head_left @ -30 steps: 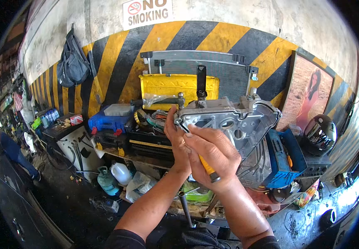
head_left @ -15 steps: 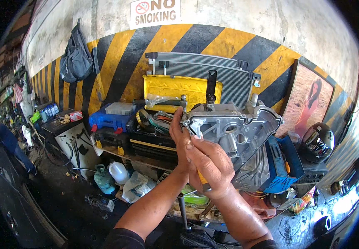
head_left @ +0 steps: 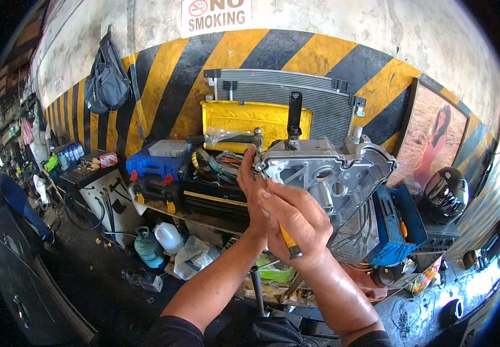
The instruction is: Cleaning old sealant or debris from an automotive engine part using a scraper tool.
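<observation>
A grey cast-metal engine cover (head_left: 349,163), with ribs, round openings and a thin rim, stands tilted in front of me. My left hand (head_left: 253,199) grips its left edge, fingers pointing up along the side; the thumb is mostly hidden. My right hand (head_left: 303,218) is closed round a yellow-handled tool (head_left: 289,238) with a dark butt end. The tool's working end points up toward the cover's left corner, but my fingers hide its kind. A whitish patch shows on the cover just above my right fingertips. Both hands are close together at that corner.
Behind stand an open yellow toolbox lid (head_left: 250,121) and a radiator-like finned panel (head_left: 334,118). A hammer (head_left: 257,136) and a blue case (head_left: 156,159) lie left. At right are a blue metal toolbox (head_left: 390,222) and black helmet (head_left: 446,195). A person (head_left: 16,199) is far left.
My right hand has shifted slightly down and right, tilting the tool so more of its yellow handle and dark end shows. The left hand keeps its hold on the cover.
</observation>
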The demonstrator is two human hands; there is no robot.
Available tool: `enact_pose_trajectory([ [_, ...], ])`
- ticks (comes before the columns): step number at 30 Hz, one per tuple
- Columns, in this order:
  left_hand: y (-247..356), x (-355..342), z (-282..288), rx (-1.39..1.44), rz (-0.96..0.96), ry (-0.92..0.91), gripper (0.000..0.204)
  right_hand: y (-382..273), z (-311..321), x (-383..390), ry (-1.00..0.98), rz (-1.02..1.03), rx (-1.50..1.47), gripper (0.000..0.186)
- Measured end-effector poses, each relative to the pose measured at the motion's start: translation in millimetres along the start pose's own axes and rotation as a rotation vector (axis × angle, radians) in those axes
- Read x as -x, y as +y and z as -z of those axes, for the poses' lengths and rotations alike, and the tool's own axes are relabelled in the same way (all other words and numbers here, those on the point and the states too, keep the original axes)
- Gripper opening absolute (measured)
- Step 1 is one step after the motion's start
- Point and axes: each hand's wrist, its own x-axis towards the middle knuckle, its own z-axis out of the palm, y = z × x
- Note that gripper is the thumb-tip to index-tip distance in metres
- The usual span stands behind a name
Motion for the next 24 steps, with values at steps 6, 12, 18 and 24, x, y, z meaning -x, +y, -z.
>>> enact_pose_trajectory([
  [6, 8, -6, -6, 0.027, 0.075, 0.127, 0.045, -1, 8, 11, -0.034, -0.07, -0.042, 0.031],
  [12, 2, -7, 1, -0.082, 0.022, 0.109, 0.037, -6, 13, 9, -0.061, -0.117, -0.045, 0.026],
  [18, 0, -8, 8, -0.52, -0.276, 0.064, 0.043, 25, 73, -31, 0.179, 0.101, 0.292, 0.017],
  [24, 2, -8, 14, -0.379, -0.191, -0.016, 0.049, 67, 73, -50, -0.151, -0.086, 0.305, 0.027],
])
